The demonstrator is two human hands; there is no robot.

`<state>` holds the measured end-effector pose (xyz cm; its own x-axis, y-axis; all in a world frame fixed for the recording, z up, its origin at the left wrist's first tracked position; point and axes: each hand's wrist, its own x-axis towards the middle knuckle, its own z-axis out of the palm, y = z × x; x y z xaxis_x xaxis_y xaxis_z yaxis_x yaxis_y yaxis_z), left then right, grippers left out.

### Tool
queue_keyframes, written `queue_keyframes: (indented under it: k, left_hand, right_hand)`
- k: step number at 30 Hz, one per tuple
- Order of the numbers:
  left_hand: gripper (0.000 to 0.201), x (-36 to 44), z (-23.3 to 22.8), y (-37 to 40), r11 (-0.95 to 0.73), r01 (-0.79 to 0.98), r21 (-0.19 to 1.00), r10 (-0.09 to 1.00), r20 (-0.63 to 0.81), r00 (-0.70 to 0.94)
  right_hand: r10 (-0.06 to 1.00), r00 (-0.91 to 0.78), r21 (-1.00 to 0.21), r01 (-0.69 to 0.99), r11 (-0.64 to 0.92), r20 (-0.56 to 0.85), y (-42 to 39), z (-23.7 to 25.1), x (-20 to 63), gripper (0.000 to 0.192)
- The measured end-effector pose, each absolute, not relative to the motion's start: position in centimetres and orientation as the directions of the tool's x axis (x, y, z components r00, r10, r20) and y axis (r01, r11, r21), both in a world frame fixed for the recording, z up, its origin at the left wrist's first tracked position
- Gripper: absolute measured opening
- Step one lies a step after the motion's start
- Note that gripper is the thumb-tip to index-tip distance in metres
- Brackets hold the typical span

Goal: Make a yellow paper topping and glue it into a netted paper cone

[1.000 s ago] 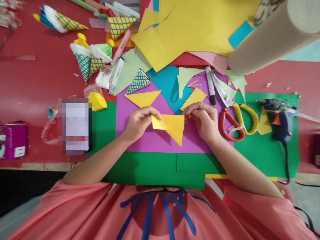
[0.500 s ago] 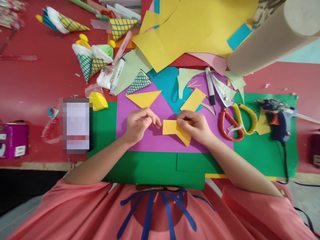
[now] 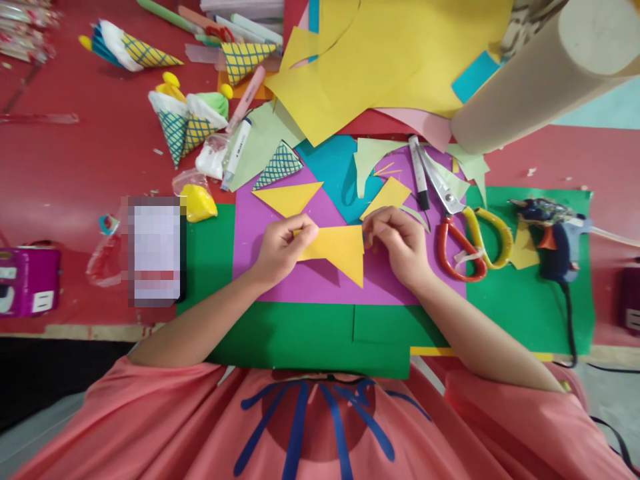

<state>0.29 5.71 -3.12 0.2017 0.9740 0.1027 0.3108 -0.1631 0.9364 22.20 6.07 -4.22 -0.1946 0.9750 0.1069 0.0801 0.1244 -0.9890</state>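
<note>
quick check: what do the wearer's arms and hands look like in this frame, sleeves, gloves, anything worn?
Both hands, left hand and right hand, are bare: no gloves, and no rings, watch or bracelet that I can make out. The forearms are uncovered up to short, loose coral-pink sleeves. The same top carries dark blue line markings on the chest. No cables or straps on either arm.

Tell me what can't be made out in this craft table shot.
Head view only:
- Pixelated block: blurred out, so what it is cannot be told.
- Yellow paper: its ends are covered by the left hand and right hand.
- Beige tube: cut off by the top right edge.
- Magenta box: cut by the left edge, label too small to read.
</note>
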Motion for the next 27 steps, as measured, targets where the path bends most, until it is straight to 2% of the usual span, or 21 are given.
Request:
queue_keyframes:
  k: [3,4,7,9,13,18,24,27]
  left_hand:
    - [0.028,0.1,-3.3,6.0,-0.109,0.293,0.950,0.989,0.073,0.131]
    - [0.028,0.1,-3.3,6.0,-0.102,0.292,0.951,0.989,0.065,0.133]
    - [0.027,0.2,-3.3,6.0,-0.099,0.290,0.952,0.984,0.052,0.168]
    - [0.027,0.2,-3.2,5.9,-0.106,0.283,0.953,0.978,0.050,0.201]
    - [0.027,0.3,-2.9,5.9,-0.088,0.278,0.957,0.971,0.020,0.237]
    - [0.030,0.3,-3.0,5.9,-0.036,0.255,0.966,0.970,-0.028,0.243]
    - [0.041,0.1,-3.3,5.8,-0.056,0.246,0.968,0.959,-0.016,0.281]
    - [0.049,0.1,-4.0,5.7,-0.023,0.146,0.989,0.952,-0.023,0.305]
  right_hand:
    - [0.979,-0.169,-0.994,-0.023,0.111,0.113,5.9,-4.5,22.3,0.014]
    - [0.966,-0.223,-0.991,-0.011,0.131,0.130,5.8,-4.5,22.3,0.018]
    - [0.880,-0.433,-0.958,0.107,0.267,0.197,5.6,-4.5,22.3,0.046]
    - [0.824,-0.507,-0.907,0.171,0.384,0.254,5.6,-4.4,22.3,0.054]
    - [0.765,-0.534,-0.818,0.214,0.534,0.360,5.8,-4.3,22.3,0.050]
    - [0.698,-0.598,-0.750,0.229,0.620,0.394,5.8,-4.1,22.0,0.056]
    - [0.768,-0.497,-0.774,0.262,0.576,0.403,5.7,-4.2,22.2,0.029]
    - [0.848,-0.402,-0.801,0.346,0.489,0.344,5.7,-4.2,22.4,0.019]
